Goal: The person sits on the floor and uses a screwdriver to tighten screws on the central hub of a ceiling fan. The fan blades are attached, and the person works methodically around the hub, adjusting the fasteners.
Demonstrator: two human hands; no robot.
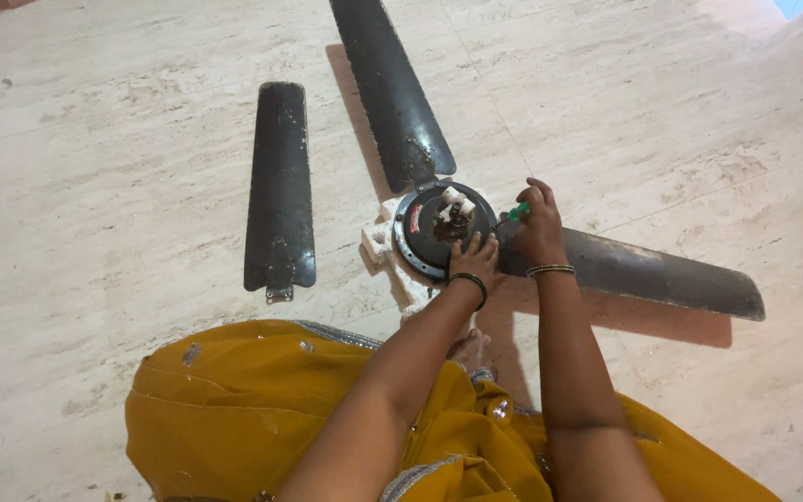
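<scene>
Mustard garment [234, 409], bangled bare wrists [550, 270]

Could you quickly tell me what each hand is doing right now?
Left hand: open, pressed flat on the fan motor.
Right hand: closed around a green-handled screwdriver.

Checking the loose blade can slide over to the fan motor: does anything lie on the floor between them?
Nothing visible does. The loose blade lies flat left of the motor hub, with bare floor between. The left hand rests on the hub's near side; the right hand grips a green-handled screwdriver.

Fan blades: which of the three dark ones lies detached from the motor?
The dark metal blade lying alone on the left, apart from the round black motor hub; the other two still meet it.
</scene>
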